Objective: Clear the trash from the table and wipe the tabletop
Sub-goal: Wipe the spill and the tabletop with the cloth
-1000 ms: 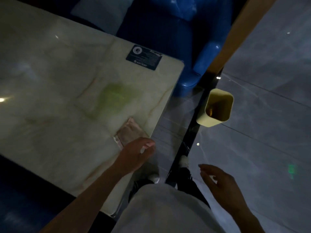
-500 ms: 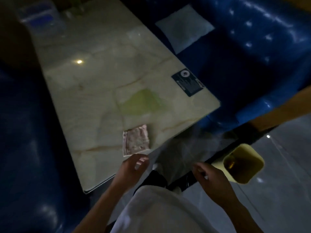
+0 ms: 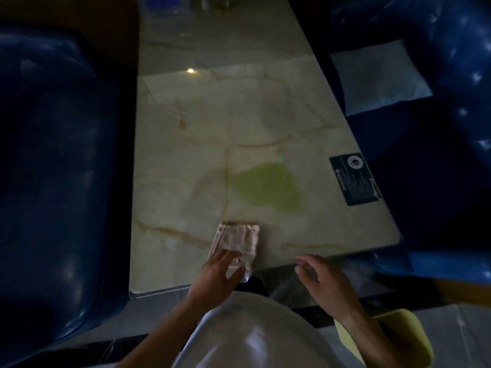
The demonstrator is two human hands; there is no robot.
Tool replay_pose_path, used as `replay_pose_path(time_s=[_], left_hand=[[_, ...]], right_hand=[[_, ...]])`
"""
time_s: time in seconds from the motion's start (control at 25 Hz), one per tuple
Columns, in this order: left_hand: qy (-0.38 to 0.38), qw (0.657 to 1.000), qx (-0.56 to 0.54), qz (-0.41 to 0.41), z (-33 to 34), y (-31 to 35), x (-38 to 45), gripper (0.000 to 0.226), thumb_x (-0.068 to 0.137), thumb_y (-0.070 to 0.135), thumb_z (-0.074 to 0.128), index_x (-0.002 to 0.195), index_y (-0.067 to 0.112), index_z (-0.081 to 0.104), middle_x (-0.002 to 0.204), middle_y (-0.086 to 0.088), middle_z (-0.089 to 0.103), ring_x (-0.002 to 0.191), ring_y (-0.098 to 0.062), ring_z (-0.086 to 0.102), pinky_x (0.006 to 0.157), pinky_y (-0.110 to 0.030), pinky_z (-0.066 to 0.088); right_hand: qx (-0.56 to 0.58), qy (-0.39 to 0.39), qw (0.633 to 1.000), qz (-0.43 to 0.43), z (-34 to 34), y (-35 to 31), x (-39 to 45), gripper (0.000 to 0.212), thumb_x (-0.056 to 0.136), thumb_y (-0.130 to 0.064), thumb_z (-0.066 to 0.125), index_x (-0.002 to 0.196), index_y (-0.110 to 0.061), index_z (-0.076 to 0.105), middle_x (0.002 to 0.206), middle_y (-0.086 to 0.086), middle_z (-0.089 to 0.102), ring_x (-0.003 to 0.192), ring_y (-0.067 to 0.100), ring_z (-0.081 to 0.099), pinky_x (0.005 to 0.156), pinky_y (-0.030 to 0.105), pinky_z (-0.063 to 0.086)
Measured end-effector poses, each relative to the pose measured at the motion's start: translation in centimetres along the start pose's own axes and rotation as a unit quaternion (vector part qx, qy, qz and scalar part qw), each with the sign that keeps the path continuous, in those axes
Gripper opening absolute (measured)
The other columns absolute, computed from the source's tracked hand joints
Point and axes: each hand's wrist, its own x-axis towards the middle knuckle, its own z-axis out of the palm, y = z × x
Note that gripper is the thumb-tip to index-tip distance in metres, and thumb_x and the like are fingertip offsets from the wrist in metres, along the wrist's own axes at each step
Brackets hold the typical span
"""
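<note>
Our left hand (image 3: 218, 274) lies open, fingers spread, resting on the near edge of the folded cloth (image 3: 237, 241). Our right hand (image 3: 322, 282) hovers open just beside it, empty. Beyond the cloth, a green spill (image 3: 268, 187) marks the tabletop (image 3: 172, 160).

Table (image 3: 186, 134): pale marble-look top, long, runs away from near edge. Cloth (image 3: 237, 239): pinkish, folded, flat on top just inside near edge, about mid-width. Green patch (image 3: 268, 187) beyond cloth, toward right edge. Dark sticker (image 3: 354, 180) flat by right edge, near right corner. Blurred items at far end, unidentifiable.
</note>
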Motion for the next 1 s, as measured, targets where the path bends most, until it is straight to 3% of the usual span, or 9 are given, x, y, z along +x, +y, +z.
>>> replay_pose_path(time_s=[0.12, 0.36, 0.56, 0.68, 0.84, 1.0], left_hand=[[-0.005, 0.996, 0.090, 0.021, 0.5, -0.1, 2.2, 0.044, 0.086, 0.054, 0.045, 0.123, 0.031, 0.050, 0.127, 0.004, 0.055, 0.117, -0.016, 0.052, 0.092, -0.034, 0.050], [-0.030, 0.976, 0.215, 0.023, 2.2, -0.9, 4.6, 0.063, 0.085, 0.059, 0.042, 0.140, 0.029, 0.034, 0.143, -0.009, 0.045, 0.133, -0.033, 0.040, 0.108, -0.049, 0.039], [-0.022, 0.969, 0.246, -0.001, 3.6, -0.4, 4.8, 0.067, 0.090, 0.057, 0.037, 0.147, 0.030, 0.017, 0.152, -0.008, 0.035, 0.140, -0.033, 0.030, 0.113, -0.053, 0.029], [-0.019, 0.971, 0.235, -0.025, 4.7, -0.3, 4.5, 0.064, 0.092, 0.053, 0.038, 0.148, 0.033, 0.015, 0.154, -0.006, 0.031, 0.143, -0.032, 0.025, 0.114, -0.054, 0.024], [-0.019, 0.965, 0.255, -0.059, 5.4, -1.3, 4.6, 0.060, 0.094, 0.055, 0.026, 0.148, 0.033, 0.013, 0.159, -0.006, 0.015, 0.147, -0.030, 0.008, 0.116, -0.052, 0.022], [-0.001, 0.953, 0.275, -0.126, 5.0, -1.9, 5.6, 0.064, 0.093, 0.059, 0.016, 0.149, 0.031, 0.004, 0.160, -0.007, 0.004, 0.147, -0.031, 0.004, 0.117, -0.050, 0.015]], right_hand=[[-0.020, -0.006, 1.000, -0.016, 0.5, 0.3, 2.8, 0.028, 0.092, -0.034, 0.054, 0.119, -0.029, 0.060, 0.117, -0.011, 0.061, 0.105, 0.006, 0.058, 0.087, 0.023, 0.049], [-0.118, -0.019, 0.992, -0.042, 1.6, 2.5, 6.3, 0.046, 0.088, -0.042, 0.055, 0.132, -0.028, 0.049, 0.135, -0.003, 0.051, 0.124, 0.016, 0.044, 0.102, 0.032, 0.042], [-0.251, -0.004, 0.967, -0.037, 1.6, 5.1, 8.8, 0.081, 0.077, -0.065, 0.053, 0.144, -0.028, 0.024, 0.149, 0.005, 0.033, 0.137, 0.028, 0.029, 0.106, 0.047, 0.038], [-0.288, -0.012, 0.957, -0.017, 0.8, 6.7, 10.2, 0.097, 0.072, -0.073, 0.050, 0.148, -0.026, 0.012, 0.155, 0.010, 0.021, 0.140, 0.036, 0.022, 0.111, 0.056, 0.028], [-0.296, -0.010, 0.955, 0.029, -0.8, 8.6, 12.0, 0.106, 0.067, -0.085, 0.031, 0.149, -0.024, 0.004, 0.158, 0.012, 0.010, 0.142, 0.038, 0.015, 0.111, 0.062, 0.018], [-0.280, 0.015, 0.958, 0.055, -2.8, 9.9, 14.4, 0.105, 0.067, -0.085, 0.028, 0.149, -0.024, 0.006, 0.158, 0.012, 0.009, 0.142, 0.037, 0.013, 0.109, 0.065, 0.016]])
